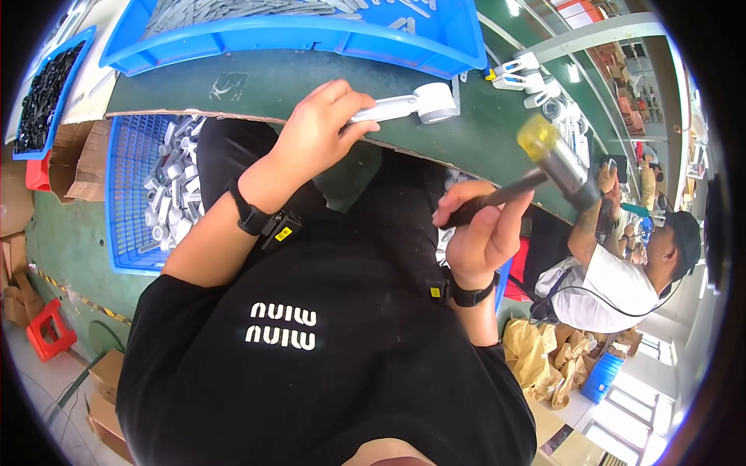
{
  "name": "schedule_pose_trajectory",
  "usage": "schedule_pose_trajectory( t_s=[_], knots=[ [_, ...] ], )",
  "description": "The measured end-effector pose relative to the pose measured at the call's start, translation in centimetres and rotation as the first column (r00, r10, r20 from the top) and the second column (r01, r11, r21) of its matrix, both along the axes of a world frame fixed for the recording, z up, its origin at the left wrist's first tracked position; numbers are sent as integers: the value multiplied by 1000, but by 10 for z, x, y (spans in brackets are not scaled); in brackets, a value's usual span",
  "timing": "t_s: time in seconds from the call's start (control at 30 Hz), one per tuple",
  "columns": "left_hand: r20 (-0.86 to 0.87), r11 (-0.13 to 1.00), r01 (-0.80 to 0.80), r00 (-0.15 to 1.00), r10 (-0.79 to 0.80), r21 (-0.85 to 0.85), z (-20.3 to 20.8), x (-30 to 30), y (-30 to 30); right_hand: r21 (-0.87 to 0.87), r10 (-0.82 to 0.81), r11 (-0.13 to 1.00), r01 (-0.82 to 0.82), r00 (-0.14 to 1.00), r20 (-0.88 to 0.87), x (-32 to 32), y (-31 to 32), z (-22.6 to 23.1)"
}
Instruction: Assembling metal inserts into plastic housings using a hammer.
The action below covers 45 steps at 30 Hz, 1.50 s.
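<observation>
My left hand (322, 124) is closed round the slim end of a white plastic handle piece (398, 108). The piece's round, cup-like end sticks out to the right over the green tabletop (303, 70). In my right hand (489, 233) is the dark handle of a mallet (566, 167), its head raised above the table's edge. One face of that head is translucent yellow; the other is dark and slightly blurred. The mallet's head is apart from the white piece, off to its right.
A blue bin (311, 37) of flat grey strips stands on the far side of the table. Left of my lap is a blue crate (128, 202) of similar white pieces. More white parts (544, 97) lie on the table at right. A co-worker (614, 272) sits farther right.
</observation>
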<state>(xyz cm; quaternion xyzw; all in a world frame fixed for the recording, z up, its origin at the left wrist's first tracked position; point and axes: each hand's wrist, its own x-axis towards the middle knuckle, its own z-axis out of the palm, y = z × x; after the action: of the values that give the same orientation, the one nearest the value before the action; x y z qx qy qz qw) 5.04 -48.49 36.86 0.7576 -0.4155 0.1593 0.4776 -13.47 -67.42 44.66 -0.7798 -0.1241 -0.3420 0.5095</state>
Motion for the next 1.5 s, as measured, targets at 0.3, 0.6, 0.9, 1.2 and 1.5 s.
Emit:
schedule_pose_trajectory(
  t_s=[0.3,0.6,0.9,1.2,1.5],
  knots=[
    [29,999,-3,1000,5,-47,-1,0,0,175,-17,979,108,892,-452,3,-17,8],
    [-22,997,-8,1000,7,-71,-1,-1,-2,-219,-254,965,148,742,-621,12,-43,13],
    [-15,997,-14,1000,13,-69,-5,0,-4,-472,-365,875,108,787,-498,16,-37,-8],
    [-52,997,15,998,-19,-80,5,-1,-2,-125,-173,985,122,755,-632,24,-41,-13],
    [-598,978,62,783,-171,-198,2,17,161,27,-387,886,464,768,-511,41,-124,-7]
  ],
)
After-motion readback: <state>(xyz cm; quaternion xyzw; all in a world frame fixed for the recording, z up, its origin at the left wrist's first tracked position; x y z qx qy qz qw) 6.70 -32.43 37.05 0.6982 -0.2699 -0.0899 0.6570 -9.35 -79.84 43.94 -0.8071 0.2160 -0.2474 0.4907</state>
